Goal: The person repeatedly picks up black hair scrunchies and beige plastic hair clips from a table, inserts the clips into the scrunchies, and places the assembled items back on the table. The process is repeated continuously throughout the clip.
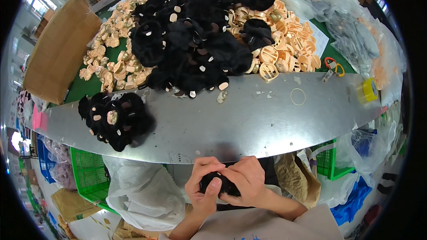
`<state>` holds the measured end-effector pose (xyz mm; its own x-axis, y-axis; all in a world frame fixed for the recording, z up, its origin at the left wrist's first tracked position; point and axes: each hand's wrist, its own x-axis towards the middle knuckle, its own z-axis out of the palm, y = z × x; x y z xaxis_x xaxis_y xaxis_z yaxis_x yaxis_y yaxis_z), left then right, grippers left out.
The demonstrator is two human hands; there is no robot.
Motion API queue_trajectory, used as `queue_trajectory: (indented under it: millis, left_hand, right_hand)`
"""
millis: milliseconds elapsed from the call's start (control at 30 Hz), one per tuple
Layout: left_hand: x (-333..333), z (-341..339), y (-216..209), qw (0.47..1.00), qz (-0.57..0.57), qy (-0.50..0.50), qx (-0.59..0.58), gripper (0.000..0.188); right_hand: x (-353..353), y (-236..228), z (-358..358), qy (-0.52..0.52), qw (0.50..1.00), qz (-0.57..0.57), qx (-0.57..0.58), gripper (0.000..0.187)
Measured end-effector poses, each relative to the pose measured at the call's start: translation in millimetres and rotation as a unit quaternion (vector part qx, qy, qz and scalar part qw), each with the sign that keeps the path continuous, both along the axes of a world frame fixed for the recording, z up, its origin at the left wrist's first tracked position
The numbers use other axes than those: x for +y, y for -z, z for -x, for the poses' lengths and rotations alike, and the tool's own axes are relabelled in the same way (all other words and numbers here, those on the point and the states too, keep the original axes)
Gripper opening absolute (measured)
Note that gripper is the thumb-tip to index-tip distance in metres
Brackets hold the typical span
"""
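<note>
Both of my hands are closed around a black plush piece (227, 187) just off the table's near edge. My left hand (202, 184) presses it with the thumb on top, and my right hand (249, 180) grips its other side with bent fingers. Most of the piece is hidden by my fingers. On the metal tabletop (213, 120) to the left sits a small heap of black plush pieces (129, 126), one with a doll-like face part (112, 116). A large pile of black plush pieces (187, 40) lies at the far middle.
Peach plastic parts (269, 71) surround the large pile. Orange-handled scissors (331, 67), a yellow tape roll (368, 90) and a rubber band (298, 97) lie to the right. A cardboard box (62, 49) stands at left. Below are a green crate (86, 173) and a white plastic bag (142, 195).
</note>
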<state>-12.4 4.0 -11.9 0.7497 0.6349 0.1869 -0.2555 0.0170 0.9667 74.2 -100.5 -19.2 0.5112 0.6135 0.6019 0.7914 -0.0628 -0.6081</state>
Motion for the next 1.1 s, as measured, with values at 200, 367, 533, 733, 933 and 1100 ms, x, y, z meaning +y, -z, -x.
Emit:
queue_trajectory:
  millis: [200, 367, 533, 733, 933, 1100]
  left_hand:
    - [-10, 0, -1, 0.998, 0.052, -0.038, 0.007, 0.026]
    - [-12, -5, 2, 0.999, 0.028, -0.030, 0.020, 0.030]
    - [-1, -2, -13, 0.996, -0.017, 0.079, 0.031, 0.047]
    - [5, 1, -5, 0.974, 0.183, 0.088, 0.101, 0.046]
    - [15, 8, 14, 0.983, 0.169, -0.020, 0.063, 0.035]
    - [22, 2, 4, 0.990, 0.097, -0.052, 0.086, 0.034]
  right_hand:
    - [-2, 3, 4, 0.002, 1.000, -0.005, 0.020, 0.050]
    - [-4, 5, -3, 0.006, 0.998, 0.011, 0.063, 0.041]
    - [-14, 0, -23, -0.031, 0.979, -0.012, 0.200, 0.036]
    - [-17, -11, -47, -0.092, 0.985, 0.047, 0.136, 0.036]
    - [-15, -24, -136, 0.141, 0.980, 0.117, -0.077, 0.029]
    - [-3, -2, -203, 0.173, 0.955, 0.206, -0.127, 0.024]
